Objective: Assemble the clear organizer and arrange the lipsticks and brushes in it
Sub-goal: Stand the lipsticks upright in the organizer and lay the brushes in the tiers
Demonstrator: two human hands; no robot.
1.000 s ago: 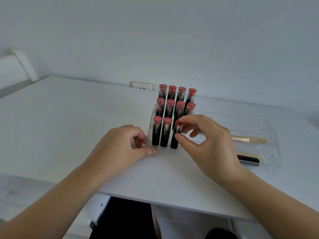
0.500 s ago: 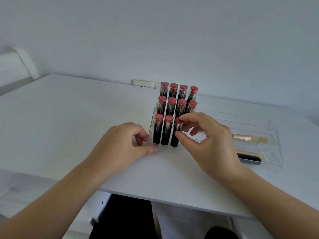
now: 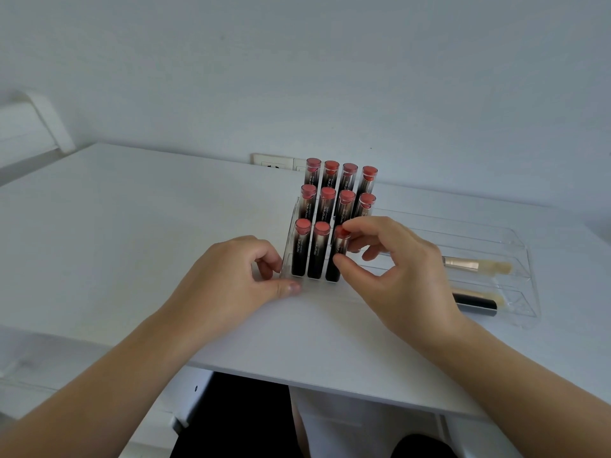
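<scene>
A clear stepped organizer (image 3: 292, 226) stands on the white table (image 3: 132, 226), filled with several upright dark lipsticks with red tops (image 3: 327, 200). My right hand (image 3: 393, 269) pinches the third lipstick (image 3: 339, 256) of the front row between thumb and fingertips. My left hand (image 3: 231, 279) holds the organizer's front left corner, thumb along its base and fingers curled at its side. To the right the clear tiered tray section (image 3: 522, 282) holds two brushes: a gold-handled brush (image 3: 476, 264) and a black-handled brush (image 3: 476, 302) lying flat.
A wall socket (image 3: 272, 160) sits behind the organizer at the table's back edge. A white chair back (image 3: 36, 127) stands at far left. The table's near edge runs just below my wrists.
The view has shifted slightly. My right hand's fingers stay at the top of the front-row lipstick, with the thumb lower on its side. The left hand keeps its hold.
</scene>
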